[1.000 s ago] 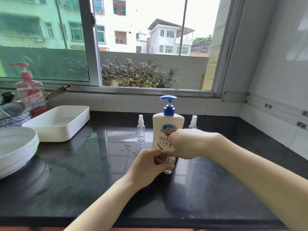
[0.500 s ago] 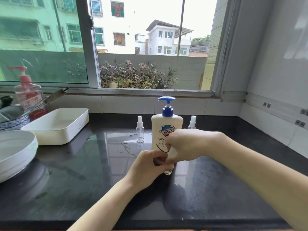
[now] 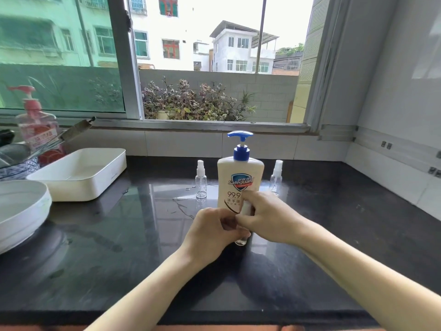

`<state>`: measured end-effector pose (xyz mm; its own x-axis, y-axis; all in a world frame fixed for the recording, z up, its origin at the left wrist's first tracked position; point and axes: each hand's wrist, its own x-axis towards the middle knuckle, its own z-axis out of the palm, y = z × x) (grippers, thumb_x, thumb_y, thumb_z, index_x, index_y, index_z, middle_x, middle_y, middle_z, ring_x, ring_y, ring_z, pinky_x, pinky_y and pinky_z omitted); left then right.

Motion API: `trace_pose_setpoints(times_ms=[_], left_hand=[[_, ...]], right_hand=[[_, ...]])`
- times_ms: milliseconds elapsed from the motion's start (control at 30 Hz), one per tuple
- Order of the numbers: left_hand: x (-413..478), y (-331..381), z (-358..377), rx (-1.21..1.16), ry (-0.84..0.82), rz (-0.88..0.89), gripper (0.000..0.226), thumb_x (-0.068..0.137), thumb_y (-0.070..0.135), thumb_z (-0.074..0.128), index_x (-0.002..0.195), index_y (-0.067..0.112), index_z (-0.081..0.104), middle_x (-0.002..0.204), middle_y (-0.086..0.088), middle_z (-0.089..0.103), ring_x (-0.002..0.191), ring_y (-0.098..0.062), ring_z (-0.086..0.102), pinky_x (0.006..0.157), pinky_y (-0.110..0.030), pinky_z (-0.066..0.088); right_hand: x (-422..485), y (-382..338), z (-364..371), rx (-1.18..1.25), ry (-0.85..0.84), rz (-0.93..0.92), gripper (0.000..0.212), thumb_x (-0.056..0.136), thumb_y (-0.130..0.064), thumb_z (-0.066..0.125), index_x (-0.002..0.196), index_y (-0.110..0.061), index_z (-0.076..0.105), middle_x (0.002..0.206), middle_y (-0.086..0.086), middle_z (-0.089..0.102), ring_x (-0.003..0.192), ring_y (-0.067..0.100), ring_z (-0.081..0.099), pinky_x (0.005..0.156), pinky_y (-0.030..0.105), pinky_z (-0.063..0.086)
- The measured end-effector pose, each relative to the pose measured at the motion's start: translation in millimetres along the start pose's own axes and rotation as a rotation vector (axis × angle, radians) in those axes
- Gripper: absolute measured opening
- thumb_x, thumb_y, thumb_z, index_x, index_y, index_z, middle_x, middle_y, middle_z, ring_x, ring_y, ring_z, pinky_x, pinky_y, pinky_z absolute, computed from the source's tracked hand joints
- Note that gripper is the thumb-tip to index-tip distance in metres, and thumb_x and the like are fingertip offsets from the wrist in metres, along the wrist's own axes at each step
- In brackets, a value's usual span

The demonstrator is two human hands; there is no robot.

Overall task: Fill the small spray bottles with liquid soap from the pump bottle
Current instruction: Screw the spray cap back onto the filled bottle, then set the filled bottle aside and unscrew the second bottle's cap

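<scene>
A cream pump bottle with a blue pump head stands upright mid-counter. Just in front of it, my left hand grips the body of a small clear spray bottle, of which only the base shows. My right hand pinches that bottle's white spray top. Two more small clear spray bottles stand upright behind: one left of the pump bottle, one to its right, partly hidden.
A dark glossy counter carries a white rectangular tray at left and a white bowl at the far left. A pink pump bottle and a dish rack sit by the window. Water drops lie near the left spray bottle.
My hands stay on the small bottle in front of the pump bottle. The right hand has turned slightly, and the white spray top now shows between its fingers.
</scene>
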<state>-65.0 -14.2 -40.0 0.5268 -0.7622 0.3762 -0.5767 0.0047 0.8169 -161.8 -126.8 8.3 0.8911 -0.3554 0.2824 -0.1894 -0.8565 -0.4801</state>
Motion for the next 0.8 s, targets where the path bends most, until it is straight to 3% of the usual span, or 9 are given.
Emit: trace_pose_setpoints(times_ms=[100, 200, 267, 367, 500, 667, 800], left_hand=[[-1.0, -3.4, -0.5, 0.014, 0.010, 0.011, 0.017, 0.067, 0.015, 0.080, 0.081, 0.013, 0.072, 0.077, 0.000, 0.074, 0.069, -0.009, 0.068, 0.069, -0.024, 0.056], [-2.7, -3.1, 0.4, 0.009, 0.001, 0.049, 0.021, 0.072, 0.021, 0.076, 0.090, 0.029, 0.068, 0.083, 0.011, 0.072, 0.072, 0.000, 0.068, 0.071, -0.018, 0.055], [-2.7, -2.1, 2.0, -0.017, 0.008, 0.041, 0.025, 0.077, 0.031, 0.071, 0.101, 0.032, 0.064, 0.085, 0.016, 0.072, 0.073, 0.001, 0.068, 0.070, -0.016, 0.054], [-1.8, -3.9, 0.0, 0.033, 0.102, 0.018, 0.025, 0.083, 0.039, 0.062, 0.104, 0.026, 0.066, 0.088, 0.015, 0.071, 0.073, -0.005, 0.067, 0.070, -0.027, 0.057], [-3.8, -3.7, 0.3, 0.175, 0.135, 0.071, 0.023, 0.086, 0.036, 0.058, 0.103, 0.024, 0.068, 0.099, 0.007, 0.072, 0.075, -0.005, 0.065, 0.069, -0.023, 0.056], [-4.1, -4.7, 1.6, 0.245, 0.129, 0.088, 0.021, 0.087, 0.026, 0.060, 0.107, 0.025, 0.067, 0.108, 0.007, 0.070, 0.084, -0.006, 0.066, 0.078, -0.029, 0.056], [-3.2, -4.7, 1.2, 0.247, 0.140, 0.107, 0.022, 0.087, 0.022, 0.060, 0.108, 0.023, 0.067, 0.110, 0.005, 0.070, 0.085, -0.007, 0.066, 0.078, -0.029, 0.056]], right_hand=[[-2.4, 1.4, 9.8, 0.128, 0.071, 0.067, 0.014, 0.074, -0.022, 0.062, 0.075, -0.010, 0.055, 0.085, 0.004, 0.067, 0.079, 0.022, 0.062, 0.071, 0.037, 0.055], [-11.5, 8.6, 16.3, 0.388, 0.122, 0.118, 0.020, 0.077, -0.021, 0.069, 0.091, -0.008, 0.064, 0.094, 0.007, 0.071, 0.086, 0.023, 0.066, 0.079, 0.040, 0.056], [-15.3, 17.5, 10.7, 0.430, 0.178, 0.115, 0.020, 0.080, -0.026, 0.068, 0.087, -0.007, 0.064, 0.083, 0.008, 0.071, 0.076, 0.024, 0.066, 0.074, 0.040, 0.055], [-17.1, 40.3, -11.0, 0.238, 0.406, 0.094, 0.035, 0.085, -0.036, 0.061, 0.062, -0.013, 0.048, 0.055, -0.002, 0.050, 0.050, 0.014, 0.044, 0.050, 0.022, 0.036], [-13.0, 77.9, -42.8, -0.030, 0.635, 0.192, 0.033, 0.087, -0.040, 0.052, 0.068, -0.013, 0.050, 0.067, 0.002, 0.057, 0.064, 0.026, 0.054, 0.057, 0.035, 0.043], [-10.0, 119.1, -40.1, -0.212, 0.694, 0.375, 0.030, 0.086, -0.041, 0.054, 0.076, -0.013, 0.052, 0.084, 0.005, 0.063, 0.076, 0.034, 0.057, 0.060, 0.033, 0.035], [-14.6, 130.1, -28.9, -0.222, 0.647, 0.444, 0.032, 0.083, -0.043, 0.057, 0.069, -0.016, 0.048, 0.075, 0.003, 0.059, 0.068, 0.031, 0.055, 0.058, 0.033, 0.035]])
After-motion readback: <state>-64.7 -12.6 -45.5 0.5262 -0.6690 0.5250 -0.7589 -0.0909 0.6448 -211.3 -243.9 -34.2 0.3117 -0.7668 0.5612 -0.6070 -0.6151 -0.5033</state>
